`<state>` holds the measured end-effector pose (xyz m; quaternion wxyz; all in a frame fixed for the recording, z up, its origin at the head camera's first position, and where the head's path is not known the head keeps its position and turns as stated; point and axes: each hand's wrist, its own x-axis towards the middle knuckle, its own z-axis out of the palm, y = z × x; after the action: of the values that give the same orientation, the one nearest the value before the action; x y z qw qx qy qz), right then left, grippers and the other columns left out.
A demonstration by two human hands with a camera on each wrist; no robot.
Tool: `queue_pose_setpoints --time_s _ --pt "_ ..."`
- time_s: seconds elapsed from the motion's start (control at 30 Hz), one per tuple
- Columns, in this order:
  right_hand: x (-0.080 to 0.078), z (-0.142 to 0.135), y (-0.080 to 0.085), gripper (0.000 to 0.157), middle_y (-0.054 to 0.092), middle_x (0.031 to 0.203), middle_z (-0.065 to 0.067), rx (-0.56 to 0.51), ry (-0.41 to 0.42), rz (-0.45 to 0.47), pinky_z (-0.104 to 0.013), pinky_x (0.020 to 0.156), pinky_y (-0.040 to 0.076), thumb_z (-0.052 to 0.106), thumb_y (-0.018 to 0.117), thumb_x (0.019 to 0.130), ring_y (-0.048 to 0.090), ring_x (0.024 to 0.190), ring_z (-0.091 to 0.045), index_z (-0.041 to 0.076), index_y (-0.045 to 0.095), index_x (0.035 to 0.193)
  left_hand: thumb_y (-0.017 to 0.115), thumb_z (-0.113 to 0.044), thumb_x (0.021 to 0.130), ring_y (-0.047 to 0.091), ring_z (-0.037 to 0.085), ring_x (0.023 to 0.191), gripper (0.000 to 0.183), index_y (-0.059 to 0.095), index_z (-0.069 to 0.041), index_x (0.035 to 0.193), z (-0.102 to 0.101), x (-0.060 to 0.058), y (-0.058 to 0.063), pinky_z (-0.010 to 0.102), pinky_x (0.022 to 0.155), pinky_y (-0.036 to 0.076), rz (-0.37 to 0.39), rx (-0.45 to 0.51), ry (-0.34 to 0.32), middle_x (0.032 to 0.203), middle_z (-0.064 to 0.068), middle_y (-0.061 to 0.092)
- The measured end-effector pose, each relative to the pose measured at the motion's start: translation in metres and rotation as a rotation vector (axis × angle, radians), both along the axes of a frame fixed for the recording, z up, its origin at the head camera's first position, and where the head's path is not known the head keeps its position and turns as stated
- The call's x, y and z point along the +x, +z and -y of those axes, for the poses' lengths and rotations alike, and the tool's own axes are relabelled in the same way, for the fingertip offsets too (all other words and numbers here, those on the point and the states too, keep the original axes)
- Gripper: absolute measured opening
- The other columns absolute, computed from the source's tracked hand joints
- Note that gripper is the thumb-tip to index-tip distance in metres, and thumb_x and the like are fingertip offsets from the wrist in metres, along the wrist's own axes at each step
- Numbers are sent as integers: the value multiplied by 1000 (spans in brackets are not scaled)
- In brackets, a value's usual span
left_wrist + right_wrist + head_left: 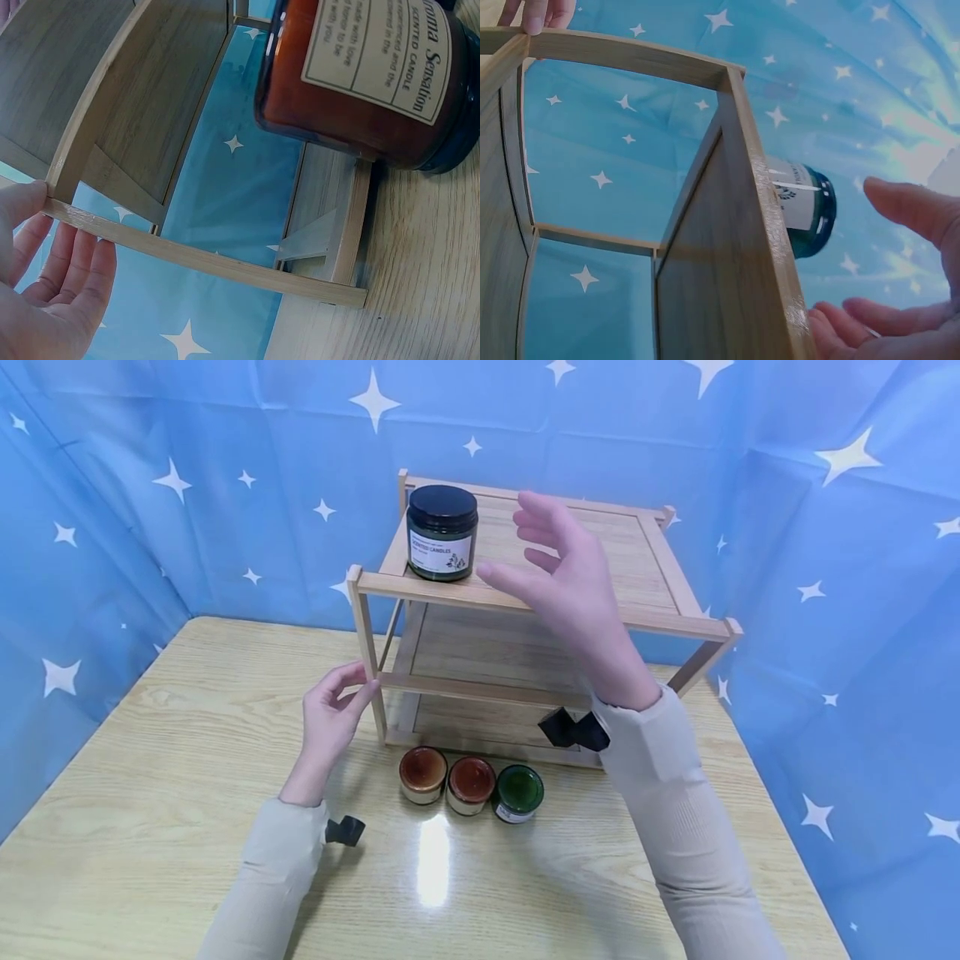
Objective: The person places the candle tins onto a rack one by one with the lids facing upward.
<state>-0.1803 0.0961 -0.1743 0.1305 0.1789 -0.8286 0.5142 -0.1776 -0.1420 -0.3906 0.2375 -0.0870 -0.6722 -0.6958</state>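
A wooden shelf rack (487, 689) stands on the table, and my left hand (330, 714) pinches its front left post between thumb and fingers. In the left wrist view the thumb (26, 201) lies on one side of that post and the fingers on the other. On the top shelf, at the left, stands a dark green scented candle jar (442, 547) with a black lid and white label. My right hand (573, 577) is raised over the top shelf, just right of this jar, thumb and fingers spread apart, holding nothing.
In front of the rack's bottom shelf three candle jars stand in a row on the table (187, 760): an amber one (423, 772), a red-brown one (471, 783) and a green one (519, 792). Blue star-patterned cloth (247, 527) hangs behind and at both sides.
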Motion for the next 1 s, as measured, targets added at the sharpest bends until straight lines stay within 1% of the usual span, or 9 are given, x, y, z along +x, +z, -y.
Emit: queue_pose_setpoints --time_s 0.13,0.33,0.57,0.73,0.9,1.0 --pt "7 -6 -2 70 51 132 -1 -5 6 -26 -24 99 42 17 79 76 47 119 -13 11 45 137 64 11 82 61 6 87 24 61 14 106 1 0 0 18 78 54 3 2 2 90 -14 64" --pt "18 -15 -5 67 52 130 -3 -56 17 -33 -27 100 42 13 78 76 48 119 -17 10 48 135 64 9 83 61 5 88 23 60 13 106 2 2 0 18 79 54 10 -6 5 90 -15 65" --pt "30 -23 -11 63 53 127 -9 -105 39 -67 -30 101 43 2 77 75 49 118 -23 5 50 132 63 9 84 61 5 88 23 60 14 106 1 3 0 17 78 54 12 -9 5 90 -13 64" --pt "41 -30 -17 63 54 125 -10 -126 53 -89 -31 101 43 -3 76 74 50 116 -23 3 51 131 63 9 84 61 5 88 23 60 14 106 1 2 0 17 77 54 12 -11 2 90 -13 64" --pt "52 -36 -24 64 53 126 -16 -164 87 -113 -32 100 43 -13 73 72 50 116 -27 -1 50 130 63 9 84 61 5 88 22 60 14 106 0 1 0 17 78 54 3 -14 -3 90 -14 64" --pt "58 -40 -29 64 52 127 -18 -166 96 -114 -32 101 43 -17 72 71 50 117 -27 -5 49 129 63 10 84 61 6 88 22 60 15 105 0 0 0 17 78 54 -7 -13 -10 91 -13 65"
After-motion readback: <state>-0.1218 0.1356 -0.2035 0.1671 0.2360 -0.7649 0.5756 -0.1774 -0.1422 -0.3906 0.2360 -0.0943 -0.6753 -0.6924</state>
